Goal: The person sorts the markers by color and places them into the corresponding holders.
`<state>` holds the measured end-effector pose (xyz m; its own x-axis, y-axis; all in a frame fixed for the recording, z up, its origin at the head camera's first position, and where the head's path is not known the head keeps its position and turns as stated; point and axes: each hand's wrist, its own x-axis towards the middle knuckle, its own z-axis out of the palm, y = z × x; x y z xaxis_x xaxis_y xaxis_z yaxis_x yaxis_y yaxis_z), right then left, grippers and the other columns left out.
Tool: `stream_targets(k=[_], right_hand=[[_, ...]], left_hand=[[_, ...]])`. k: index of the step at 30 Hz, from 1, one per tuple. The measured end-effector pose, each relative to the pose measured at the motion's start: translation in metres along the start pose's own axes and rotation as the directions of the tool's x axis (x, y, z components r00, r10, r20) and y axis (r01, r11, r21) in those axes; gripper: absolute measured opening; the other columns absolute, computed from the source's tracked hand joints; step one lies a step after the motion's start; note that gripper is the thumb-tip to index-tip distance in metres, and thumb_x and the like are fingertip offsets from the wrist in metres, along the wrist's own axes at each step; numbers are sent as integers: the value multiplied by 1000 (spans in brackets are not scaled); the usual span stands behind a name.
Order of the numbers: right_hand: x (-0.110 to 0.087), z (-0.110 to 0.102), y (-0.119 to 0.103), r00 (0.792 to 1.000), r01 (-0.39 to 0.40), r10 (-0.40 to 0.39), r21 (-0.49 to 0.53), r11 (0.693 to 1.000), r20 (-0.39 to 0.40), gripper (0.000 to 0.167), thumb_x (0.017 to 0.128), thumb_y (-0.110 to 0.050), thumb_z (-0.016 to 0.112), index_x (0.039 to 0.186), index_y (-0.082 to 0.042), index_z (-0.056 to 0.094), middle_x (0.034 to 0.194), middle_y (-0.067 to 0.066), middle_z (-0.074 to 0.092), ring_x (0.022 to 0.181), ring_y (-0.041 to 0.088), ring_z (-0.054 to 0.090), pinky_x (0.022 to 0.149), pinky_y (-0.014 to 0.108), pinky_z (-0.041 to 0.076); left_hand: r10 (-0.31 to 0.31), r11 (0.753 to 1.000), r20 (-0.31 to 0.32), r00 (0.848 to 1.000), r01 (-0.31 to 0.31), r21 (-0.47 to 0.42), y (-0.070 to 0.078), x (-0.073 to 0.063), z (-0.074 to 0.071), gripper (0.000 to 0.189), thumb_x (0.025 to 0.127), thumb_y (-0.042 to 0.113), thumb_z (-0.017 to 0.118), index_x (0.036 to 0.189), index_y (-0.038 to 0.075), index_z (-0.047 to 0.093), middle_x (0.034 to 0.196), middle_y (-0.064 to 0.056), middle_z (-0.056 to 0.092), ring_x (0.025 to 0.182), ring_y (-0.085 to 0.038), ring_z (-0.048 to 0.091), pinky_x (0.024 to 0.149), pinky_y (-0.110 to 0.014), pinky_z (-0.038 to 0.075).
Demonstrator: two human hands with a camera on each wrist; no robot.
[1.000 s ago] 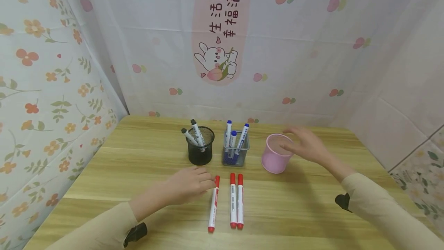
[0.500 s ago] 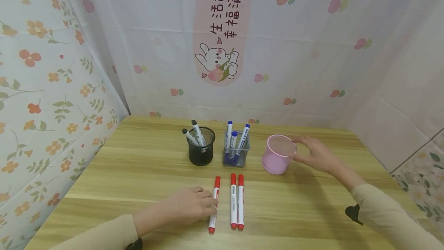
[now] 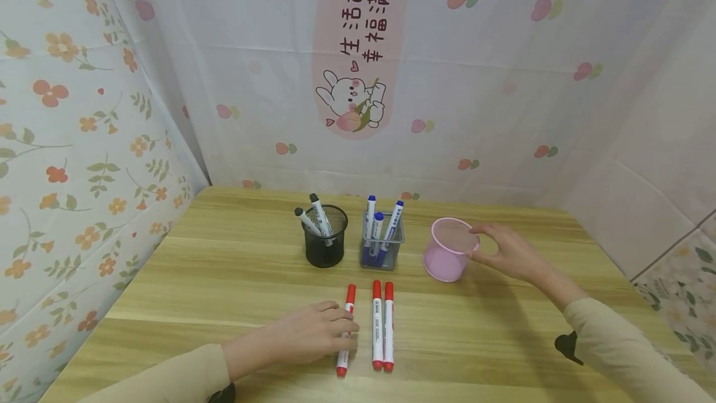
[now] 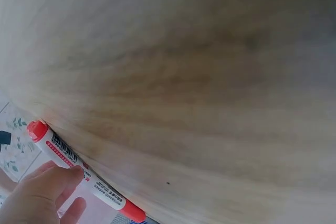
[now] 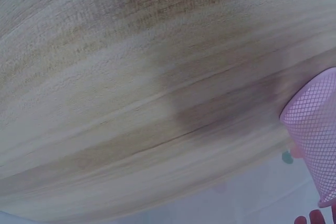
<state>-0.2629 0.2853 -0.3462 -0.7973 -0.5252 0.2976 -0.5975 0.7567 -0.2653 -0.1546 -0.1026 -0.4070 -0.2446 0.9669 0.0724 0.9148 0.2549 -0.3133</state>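
Of the red-capped markers lying on the table, the leftmost red marker [image 3: 343,362] is under my left hand [image 3: 310,333]. The fingers reach across its barrel and their tips stand beyond its right side. In the left wrist view a digit overlaps the barrel of this marker [image 4: 107,192], while another is apart from it. Two more red markers [image 3: 377,328] lie side by side just to the right. My right hand [image 3: 511,254] holds the pink mesh pen holder [image 3: 444,260] at its right rim, thumb nearer me. The holder stands upright; fingertips [image 5: 316,216] show near its rim in the right wrist view.
Behind the markers, a black round mesh holder [image 3: 324,252] contains black-capped markers. Beside it a grey square mesh holder [image 3: 381,257] contains blue-capped markers. The wooden table [image 3: 224,266] ends at a printed cloth [image 3: 252,92] at the back, with more cloth on both sides.
My left hand has come down toward me and slightly right onto the leftmost marker. My right hand has drawn from above the pink holder to its right rim. The markers lie as before.
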Motion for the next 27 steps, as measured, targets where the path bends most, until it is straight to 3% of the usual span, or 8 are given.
stream_targets(k=[11, 27], right_hand=[[2, 0, -3, 1000, -26, 26, 3, 1000, 0, 46, 78, -32, 66, 110, -1, 56, 110, 18, 56, 104, 40, 46, 85, 54, 34], [5, 1, 0, 1000, -5, 5, 3, 1000, -5, 44, 77, -27, 68, 109, 2, 57, 108, 19, 57, 102, 39, 49, 83, 53, 36]], left_hand=[[26, 998, 42, 999, -23, -66, 1, 2, -1, 30, 82, 24, 63, 112, 26, 57, 116, 6, 52, 110, -11, 44, 94, -27, 33], [44, 997, 46, 998, -42, -59, 2, 4, -1, 27, 82, 26, 63, 109, 26, 58, 112, 8, 54, 105, -9, 46, 93, -26, 34]])
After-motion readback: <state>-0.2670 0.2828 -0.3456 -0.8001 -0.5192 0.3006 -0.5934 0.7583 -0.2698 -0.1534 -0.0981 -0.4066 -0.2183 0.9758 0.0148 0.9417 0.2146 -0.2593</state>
